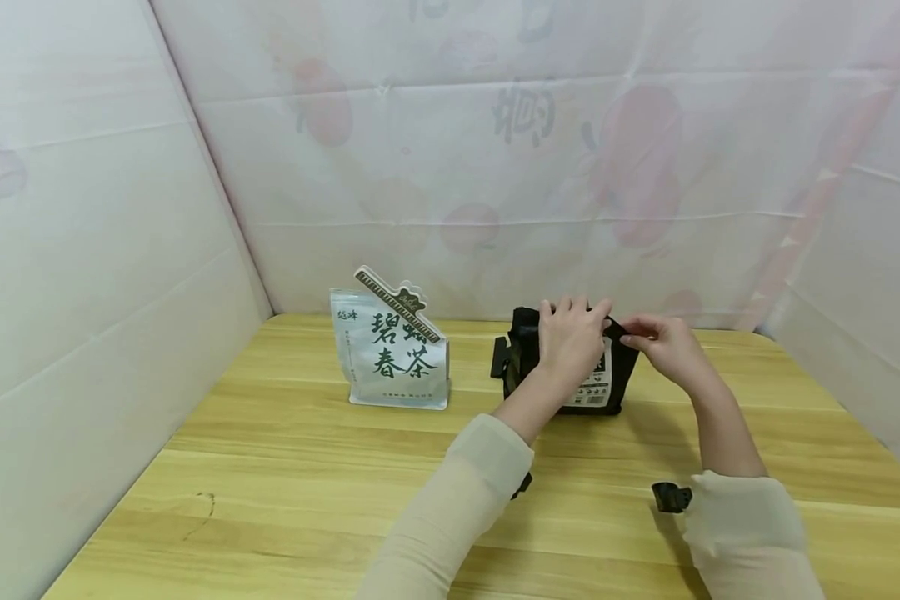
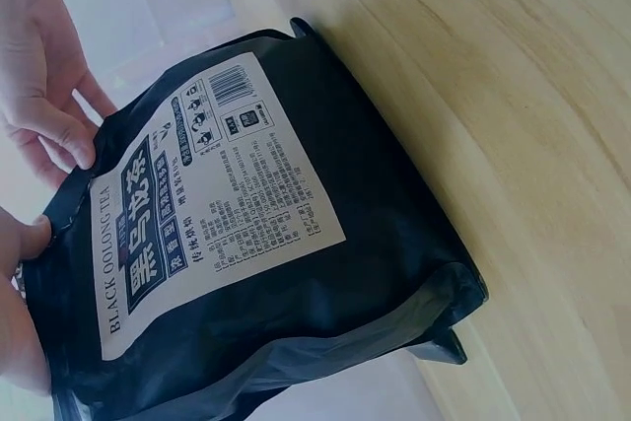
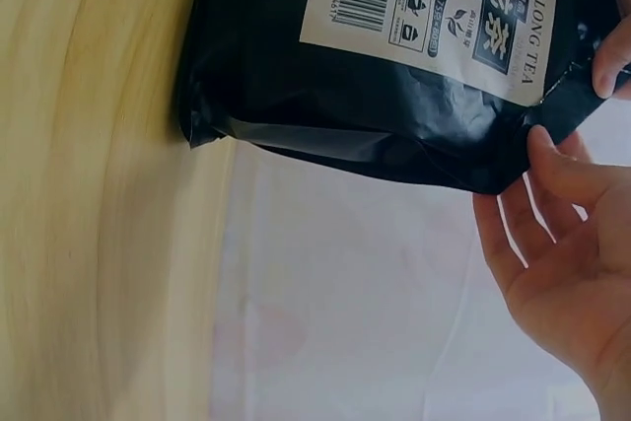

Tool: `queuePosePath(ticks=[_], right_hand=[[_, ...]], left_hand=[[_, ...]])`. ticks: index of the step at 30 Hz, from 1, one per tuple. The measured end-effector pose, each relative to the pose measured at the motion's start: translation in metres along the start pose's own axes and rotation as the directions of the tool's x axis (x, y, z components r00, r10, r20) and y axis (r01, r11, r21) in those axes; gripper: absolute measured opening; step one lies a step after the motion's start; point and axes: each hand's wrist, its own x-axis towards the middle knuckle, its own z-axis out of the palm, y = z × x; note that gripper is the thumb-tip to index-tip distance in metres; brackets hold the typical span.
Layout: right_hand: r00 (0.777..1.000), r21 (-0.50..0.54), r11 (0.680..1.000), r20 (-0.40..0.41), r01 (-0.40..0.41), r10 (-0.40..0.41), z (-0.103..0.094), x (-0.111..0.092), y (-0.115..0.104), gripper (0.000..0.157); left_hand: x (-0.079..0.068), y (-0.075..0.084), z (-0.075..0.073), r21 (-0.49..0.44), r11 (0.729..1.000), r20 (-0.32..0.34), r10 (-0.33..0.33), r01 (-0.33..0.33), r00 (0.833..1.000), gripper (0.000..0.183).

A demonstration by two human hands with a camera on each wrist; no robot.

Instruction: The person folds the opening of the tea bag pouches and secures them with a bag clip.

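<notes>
Counter [image 1: 292, 492] is carrying the black tea bag [image 2: 266, 244], standing right of centre near the back. My left grip [image 1: 573, 337] is holding its top edge, right grip [image 1: 672, 350] pinching a corner. Probably working that edge; next move's likely needing steady tension.

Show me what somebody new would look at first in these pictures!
Probably the black bag, standing right of the middle of the table in the head view, with the left hand gripping its top and the right hand pinching its top right corner. Next comes the white bag to its left, with big dark writing and a large clip slanting across its top right corner.
</notes>
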Motion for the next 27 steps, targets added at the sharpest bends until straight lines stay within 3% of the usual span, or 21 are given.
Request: queuePosePath(ticks=[3,11,21,27], right_hand=[[1.0,0.02,1.0,0.018,-0.02,0.02,-0.002,-0.001,0.0,0.019],[0.988,0.017,1.0,0.156,-0.014,0.011,-0.007,-0.004,0.011,0.028],[0.997,-0.004,0.998,0.047,-0.066,0.066,-0.001,-0.003,0.013,0.024],[0.997,0.012,0.998,0.042,-0.068,0.068,-0.002,-0.003,0.014,0.023]], left_hand=[[0.0,0.0,0.0,0.001,1.0,0.004,0.005,-0.005,1.0,0.024],[0.001,0.0,0.0,0.004,1.0,-0.005,-0.001,0.001,1.0,0.025],[0.0,-0.001,0.001,-0.01,1.0,-0.023,0.01,-0.01,1.0,0.025],[0.0,-0.001,0.002,-0.005,1.0,-0.037,0.021,-0.021,0.999,0.024]])
